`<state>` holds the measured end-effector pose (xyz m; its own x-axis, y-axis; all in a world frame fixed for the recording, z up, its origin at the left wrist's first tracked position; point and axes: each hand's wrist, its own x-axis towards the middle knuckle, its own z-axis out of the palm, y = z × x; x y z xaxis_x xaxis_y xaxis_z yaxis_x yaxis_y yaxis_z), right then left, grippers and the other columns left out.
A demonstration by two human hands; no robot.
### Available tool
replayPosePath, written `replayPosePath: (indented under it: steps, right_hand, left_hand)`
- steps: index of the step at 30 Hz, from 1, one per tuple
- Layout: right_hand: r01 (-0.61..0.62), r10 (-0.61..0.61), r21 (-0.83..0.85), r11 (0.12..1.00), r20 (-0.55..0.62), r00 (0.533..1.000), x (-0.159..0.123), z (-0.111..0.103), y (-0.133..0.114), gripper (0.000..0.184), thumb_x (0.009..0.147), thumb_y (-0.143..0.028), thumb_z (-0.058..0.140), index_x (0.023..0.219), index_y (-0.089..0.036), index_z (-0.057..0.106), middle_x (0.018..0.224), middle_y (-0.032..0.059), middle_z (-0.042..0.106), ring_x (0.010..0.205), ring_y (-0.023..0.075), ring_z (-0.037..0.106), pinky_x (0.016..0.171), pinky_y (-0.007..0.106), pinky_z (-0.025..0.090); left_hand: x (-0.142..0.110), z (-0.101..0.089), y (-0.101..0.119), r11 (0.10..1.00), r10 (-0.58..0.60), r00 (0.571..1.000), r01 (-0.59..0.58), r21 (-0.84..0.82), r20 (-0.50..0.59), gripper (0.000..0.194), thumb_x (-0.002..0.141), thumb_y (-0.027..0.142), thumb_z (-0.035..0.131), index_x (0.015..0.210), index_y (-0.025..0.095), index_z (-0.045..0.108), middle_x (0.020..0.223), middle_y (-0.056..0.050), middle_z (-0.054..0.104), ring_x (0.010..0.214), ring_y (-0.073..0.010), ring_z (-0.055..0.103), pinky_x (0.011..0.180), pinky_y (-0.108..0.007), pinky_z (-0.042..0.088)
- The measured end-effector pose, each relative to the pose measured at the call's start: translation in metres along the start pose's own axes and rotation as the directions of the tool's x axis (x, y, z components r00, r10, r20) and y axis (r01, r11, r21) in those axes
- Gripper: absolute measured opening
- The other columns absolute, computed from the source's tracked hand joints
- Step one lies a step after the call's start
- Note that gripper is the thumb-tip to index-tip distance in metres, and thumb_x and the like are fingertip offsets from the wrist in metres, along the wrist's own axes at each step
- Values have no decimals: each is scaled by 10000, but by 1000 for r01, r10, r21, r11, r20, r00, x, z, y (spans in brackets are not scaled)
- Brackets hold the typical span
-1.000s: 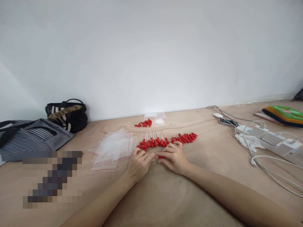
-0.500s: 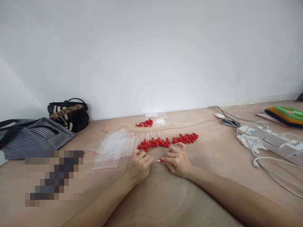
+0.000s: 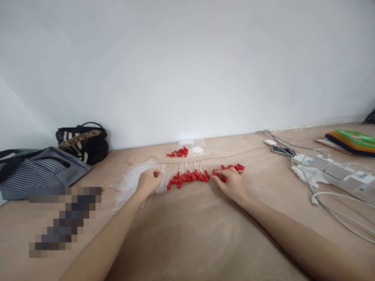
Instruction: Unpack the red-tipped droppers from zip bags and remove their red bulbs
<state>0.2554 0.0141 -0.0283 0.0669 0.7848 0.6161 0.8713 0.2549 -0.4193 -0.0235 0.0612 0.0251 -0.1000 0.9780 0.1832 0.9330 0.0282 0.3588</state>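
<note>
My left hand (image 3: 149,182) is over clear plastic zip bags (image 3: 129,183), its thumb and fingers closed in a pinch beside a row of thin clear tubes (image 3: 166,176); what they pinch is too small to make out. My right hand (image 3: 232,185) reaches over a pile of loose red rubber bulbs (image 3: 240,167), thumb and fingertips closed on one red bulb (image 3: 215,173) at the pile's left end. Between my hands lie several droppers (image 3: 189,176), clear tubes with red bulbs fitted, tubes pointing to the wall.
Farther back lie more red pieces (image 3: 179,153) beside a clear bag (image 3: 191,143). A striped bag (image 3: 43,169) and a black bag (image 3: 88,144) stand left. At right are a power strip with chargers (image 3: 336,169), white cables (image 3: 331,195) and stacked coloured items (image 3: 351,141).
My hands have moved apart from the tube and red bulb they held together. The left went to the clear tubes, the right to the loose bulbs. A dropper now lies at the row's left end.
</note>
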Motion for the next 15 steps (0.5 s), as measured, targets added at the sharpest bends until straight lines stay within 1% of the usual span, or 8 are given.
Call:
replayPosePath:
  steps: [3,6,11,15]
  right_hand:
    - [-66,66,-19,998,11,998,1,-1,3,254,775,-432,483,774,-256,667,697,3,664,717,173,522,742,340,230]
    - [-100,101,-30,995,28,994,2,-1,6,248,767,-422,486,770,-254,668,701,11,661,727,173,518,748,341,220]
    - [-137,142,-69,988,73,987,3,0,7,212,761,-402,508,762,-261,666,680,3,648,746,176,517,750,342,214]
    - [-156,166,-131,979,76,983,5,0,8,218,754,-417,518,761,-256,665,679,12,639,761,184,521,737,344,222]
  left_hand:
    - [9,6,4,998,-44,999,43,53,18,143,665,222,529,729,183,651,787,-38,687,786,-215,621,649,-252,423]
    - [13,14,8,993,-56,998,54,107,22,152,653,197,524,729,177,655,810,-57,688,824,-238,618,672,-266,425]
    - [15,22,10,986,-14,1000,12,168,12,162,662,184,507,753,166,640,804,-75,677,834,-254,609,679,-281,429]
    - [10,22,10,983,61,998,-57,174,-18,161,685,206,514,798,159,618,784,-71,654,807,-235,603,686,-278,434]
